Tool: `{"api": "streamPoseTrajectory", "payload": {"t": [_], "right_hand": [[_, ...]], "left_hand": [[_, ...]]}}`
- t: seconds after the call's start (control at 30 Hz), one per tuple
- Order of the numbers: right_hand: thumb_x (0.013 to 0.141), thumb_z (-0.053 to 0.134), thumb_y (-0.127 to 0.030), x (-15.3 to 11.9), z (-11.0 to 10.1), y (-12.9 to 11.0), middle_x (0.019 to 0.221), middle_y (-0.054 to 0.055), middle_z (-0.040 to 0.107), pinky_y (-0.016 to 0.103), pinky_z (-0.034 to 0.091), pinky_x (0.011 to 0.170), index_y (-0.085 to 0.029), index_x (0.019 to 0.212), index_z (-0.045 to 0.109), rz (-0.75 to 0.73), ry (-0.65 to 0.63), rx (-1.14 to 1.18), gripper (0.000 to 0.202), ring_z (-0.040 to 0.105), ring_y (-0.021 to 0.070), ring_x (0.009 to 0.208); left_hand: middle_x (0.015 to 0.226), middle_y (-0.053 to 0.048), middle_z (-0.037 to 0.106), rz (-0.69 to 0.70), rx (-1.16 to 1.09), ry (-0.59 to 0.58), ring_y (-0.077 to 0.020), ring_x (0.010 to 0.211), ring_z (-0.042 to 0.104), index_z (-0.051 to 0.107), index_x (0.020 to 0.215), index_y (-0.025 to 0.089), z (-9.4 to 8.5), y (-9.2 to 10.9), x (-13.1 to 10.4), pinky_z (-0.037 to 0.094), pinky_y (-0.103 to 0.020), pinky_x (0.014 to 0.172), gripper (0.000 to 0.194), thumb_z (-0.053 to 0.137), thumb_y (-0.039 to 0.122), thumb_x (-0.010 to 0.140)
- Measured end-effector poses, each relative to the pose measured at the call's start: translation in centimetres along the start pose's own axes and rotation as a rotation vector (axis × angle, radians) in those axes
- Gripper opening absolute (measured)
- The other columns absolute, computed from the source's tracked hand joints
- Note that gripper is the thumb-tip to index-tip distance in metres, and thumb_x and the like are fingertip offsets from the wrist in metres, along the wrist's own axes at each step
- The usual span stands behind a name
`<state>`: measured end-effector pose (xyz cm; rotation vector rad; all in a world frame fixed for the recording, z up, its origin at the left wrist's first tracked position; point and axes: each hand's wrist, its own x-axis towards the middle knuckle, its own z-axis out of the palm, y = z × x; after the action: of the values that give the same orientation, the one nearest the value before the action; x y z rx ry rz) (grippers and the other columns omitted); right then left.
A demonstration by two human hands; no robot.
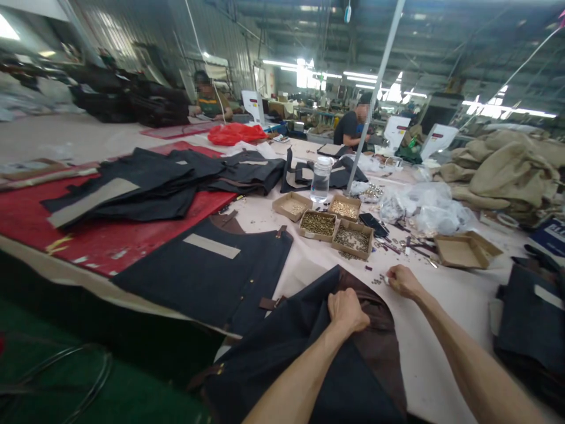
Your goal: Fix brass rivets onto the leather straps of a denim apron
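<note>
Cloth [282,347], dark with a brown panel, lies nearest me, bunched in my left hand's [346,310] closed grip. My right hand [402,281] rests over the worktop [450,324], its grip narrow beside some metal bits [378,280]; I cannot tell whether it holds one. Farther on, a pale-striped panel [216,277] lies flat at left, then four boxes [318,235] of fittings, a jar [321,181] and two people [347,128].

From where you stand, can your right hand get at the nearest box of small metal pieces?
Probably yes. The box is open-topped and a short way beyond the right hand, with only low loose bits between. The left hand is on the dark cloth, out of the way.
</note>
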<state>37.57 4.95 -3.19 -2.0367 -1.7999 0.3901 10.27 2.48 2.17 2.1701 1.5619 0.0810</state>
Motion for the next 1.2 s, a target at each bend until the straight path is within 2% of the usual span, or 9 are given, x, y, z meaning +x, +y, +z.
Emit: {"api": "streamPoseTrajectory", "payload": {"t": [0.1,0.33,0.63,0.77,0.87,0.97,1.1,1.2], "right_hand": [[0.065,0.057,-0.017,-0.3,0.1,0.0,0.056,0.003,0.062,0.026,0.037,0.059,-0.020,0.056,0.056,-0.009,0.002,-0.030,0.010,0.059,0.0186,0.058],[0.071,0.054,-0.023,-1.4,0.2,0.0,0.060,0.005,0.066,0.027,0.039,0.059,-0.021,0.063,0.062,-0.017,0.035,-0.061,0.011,0.062,0.0209,0.061],[0.075,0.055,-0.029,-1.8,-1.6,1.0,0.060,0.004,0.062,0.027,0.035,0.059,-0.018,0.064,0.059,-0.048,-0.099,-0.113,0.016,0.054,0.0168,0.059],[0.076,0.054,-0.025,-2.1,-2.0,1.2,0.068,0.007,0.064,0.028,0.035,0.064,-0.017,0.069,0.060,-0.055,-0.086,-0.148,0.012,0.053,0.0176,0.066],[0.079,0.055,-0.025,-3.4,-2.3,-0.1,0.076,0.009,0.064,0.029,0.035,0.067,-0.016,0.075,0.060,-0.067,-0.053,-0.173,0.011,0.055,0.0196,0.073],[0.086,0.054,-0.028,-6.3,-2.2,-2.5,0.080,0.007,0.063,0.029,0.037,0.067,-0.018,0.086,0.059,-0.140,-0.044,-0.127,0.011,0.055,0.0194,0.072],[0.092,0.050,-0.026,-10.9,-0.6,-5.9,0.084,0.003,0.061,0.030,0.041,0.068,-0.022,0.095,0.056,-0.331,-0.150,0.038,0.008,0.055,0.0182,0.072],[0.093,0.048,-0.024,-12.6,0.8,-7.2,0.087,0.003,0.058,0.031,0.042,0.071,-0.022,0.091,0.054,-0.370,-0.207,0.056,0.007,0.056,0.0190,0.077]], "left_hand": [[0.101,-0.020,0.077,-0.010,-0.013,-0.021,-0.0327,0.106,0.071,0.073,0.094,0.012,-0.1,-0.2,-0.3,0.050,-0.045,0.105,0.042,0.074,0.027,0.054],[0.101,-0.018,0.077,-0.012,-0.006,-0.046,-0.0313,0.106,0.071,0.073,0.091,0.015,-0.2,-0.3,-0.7,0.048,-0.044,0.107,0.036,0.074,0.024,0.057],[0.102,-0.018,0.077,0.053,0.001,-0.038,-0.0301,0.103,0.072,0.075,0.094,0.015,0.1,0.5,-0.8,0.053,-0.041,0.098,0.036,0.073,0.029,0.061],[0.103,-0.014,0.078,0.108,-0.019,-0.083,-0.0274,0.105,0.072,0.075,0.096,0.019,0.2,0.6,-0.4,0.053,-0.038,0.098,0.036,0.072,0.028,0.061],[0.101,-0.015,0.078,0.134,-0.026,-0.100,-0.0296,0.102,0.072,0.076,0.093,0.018,0.1,0.5,-0.4,0.054,-0.041,0.095,0.033,0.072,0.027,0.062],[0.097,-0.015,0.078,0.157,-0.034,-0.081,-0.0303,0.098,0.073,0.076,0.088,0.018,0.2,0.3,-0.4,0.054,-0.042,0.093,0.028,0.072,0.027,0.062],[0.092,-0.012,0.078,0.199,-0.060,-0.073,-0.0280,0.094,0.073,0.075,0.082,0.019,0.2,0.1,-0.4,0.054,-0.040,0.092,0.022,0.070,0.026,0.061],[0.089,-0.011,0.078,0.209,-0.076,-0.070,-0.0274,0.090,0.073,0.074,0.077,0.020,0.2,-0.1,-0.4,0.054,-0.039,0.089,0.018,0.069,0.026,0.061]]}}
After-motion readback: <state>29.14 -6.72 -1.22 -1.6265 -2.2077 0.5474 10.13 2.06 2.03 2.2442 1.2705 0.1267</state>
